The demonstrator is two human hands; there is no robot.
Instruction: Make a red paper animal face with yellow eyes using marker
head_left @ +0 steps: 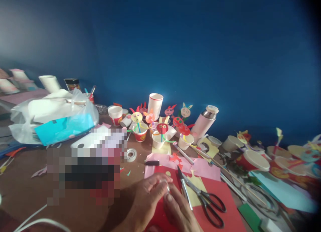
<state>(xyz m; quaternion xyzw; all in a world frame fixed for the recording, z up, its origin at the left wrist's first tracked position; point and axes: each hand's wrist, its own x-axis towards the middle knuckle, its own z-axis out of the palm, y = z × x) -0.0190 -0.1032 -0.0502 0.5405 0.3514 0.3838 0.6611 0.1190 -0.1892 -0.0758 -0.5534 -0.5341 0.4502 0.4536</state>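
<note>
My left hand (pixel 147 196) and my right hand (pixel 178 207) meet over red paper (pixel 218 198), fingertips together. Both are closed in a pinch around a small, shiny whitish piece (pixel 168 187), too small to name. Just right of my hands lie black-handled scissors (pixel 200 193) and a pen (pixel 185 186), partly on a cut yellow paper (pixel 197 188). Beyond my fingers, pink paper (pixel 210 170) carries a red paper cutout (pixel 176 159) and a black pen cap (pixel 151 163). A roll of clear tape (pixel 131 155) rests to the left.
Paper cups with paper animal faces (pixel 162 128) stand along the blue wall (pixel 175 51). A pink thermos (pixel 204 123) leans behind them. More cups (pixel 253 160) crowd the right. At left sit a plastic bag (pixel 21 114) and a white cable (pixel 45 221). One patch is pixelated.
</note>
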